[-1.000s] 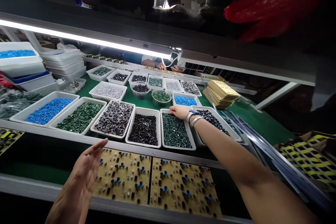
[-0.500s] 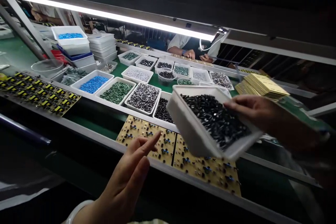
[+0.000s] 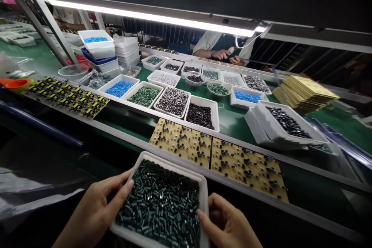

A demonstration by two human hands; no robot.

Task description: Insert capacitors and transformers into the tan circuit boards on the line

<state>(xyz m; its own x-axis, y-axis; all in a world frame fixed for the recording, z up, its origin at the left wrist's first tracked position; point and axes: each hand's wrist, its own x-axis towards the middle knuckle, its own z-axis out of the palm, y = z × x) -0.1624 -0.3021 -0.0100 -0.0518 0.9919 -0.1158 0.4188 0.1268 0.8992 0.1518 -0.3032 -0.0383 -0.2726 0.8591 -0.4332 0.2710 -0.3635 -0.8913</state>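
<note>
Two hands grip one white tray of dark green components (image 3: 162, 205) at the lower edge of the view: the left hand (image 3: 95, 209) clasps its left rim, thumb over the parts, and the right hand (image 3: 229, 224) holds its right rim. Beyond the tray lie two yellow circuit boards (image 3: 215, 155), then rows of white parts trays (image 3: 174, 100) on the green bench (image 3: 232, 120).

Bare left hand (image 3: 95, 211), bare right hand (image 3: 229, 226), no gloves, no rings, wrists out of frame
</note>
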